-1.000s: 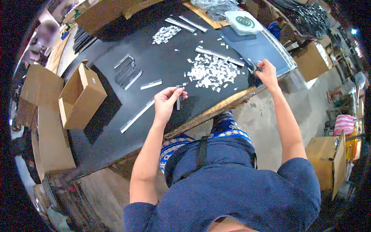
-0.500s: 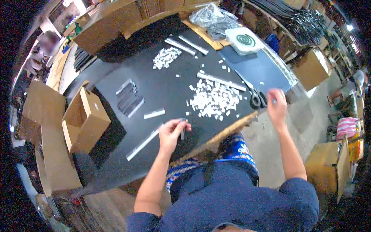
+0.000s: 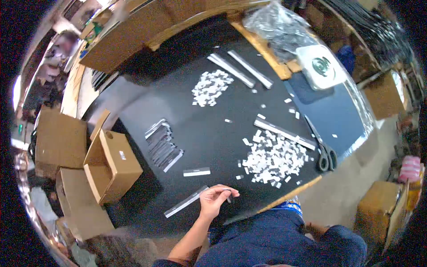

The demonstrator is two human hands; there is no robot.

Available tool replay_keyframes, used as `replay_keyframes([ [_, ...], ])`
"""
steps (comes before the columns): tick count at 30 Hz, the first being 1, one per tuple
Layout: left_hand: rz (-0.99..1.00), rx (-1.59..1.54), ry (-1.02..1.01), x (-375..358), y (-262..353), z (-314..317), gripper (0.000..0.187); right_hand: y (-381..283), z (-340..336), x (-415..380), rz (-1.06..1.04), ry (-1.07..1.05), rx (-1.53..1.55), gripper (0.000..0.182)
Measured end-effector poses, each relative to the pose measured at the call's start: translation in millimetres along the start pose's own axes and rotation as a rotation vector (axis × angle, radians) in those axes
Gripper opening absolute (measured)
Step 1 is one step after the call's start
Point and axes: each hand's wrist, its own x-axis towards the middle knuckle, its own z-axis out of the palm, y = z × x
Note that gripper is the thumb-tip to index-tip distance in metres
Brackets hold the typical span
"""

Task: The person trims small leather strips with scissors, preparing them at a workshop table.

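My left hand (image 3: 216,200) is closed in a pinch over the near edge of the table, with a short dark strip (image 3: 229,198) between thumb and fingers. A long white-and-dark strip (image 3: 184,203) lies on the black surface just beside this hand. Beyond it sits a short white strip (image 3: 196,172). To the right spreads a large heap of small white pieces (image 3: 275,158), with a long strip (image 3: 284,132) along its far side. Dark-handled scissors (image 3: 327,156) lie right of the heap. Only a bit of my right arm shows beside my body; the right hand is hidden.
A bundle of dark strips (image 3: 163,146) lies at left centre, near an open cardboard box (image 3: 120,167). Farther off are a smaller white heap (image 3: 211,88), two long strips and a white tub (image 3: 321,66). Another cardboard box (image 3: 376,213) stands on the floor at right.
My right hand has dropped from beside the scissors down toward my body and out of sight. My left hand still pinches the dark strip. The head view has shifted, moving the table's contents lower in view.
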Motion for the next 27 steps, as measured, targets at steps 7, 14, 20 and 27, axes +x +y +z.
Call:
replay_keyframes([
  [7,-0.18,0.107,0.022,3,2,1,0.012,-87,-53,116,-0.168,-0.065,-0.158,0.012],
  [14,-0.227,-0.021,0.163,12,7,9,0.014,-138,-74,140,-0.224,0.013,-0.128,0.014],
  [20,-0.295,0.027,0.165,18,16,9,0.015,-124,-69,125,-0.182,0.104,-0.033,0.015],
  [27,-0.295,-0.074,0.24,13,7,10,0.013,-108,-65,142,-0.179,0.197,0.015,0.017],
])
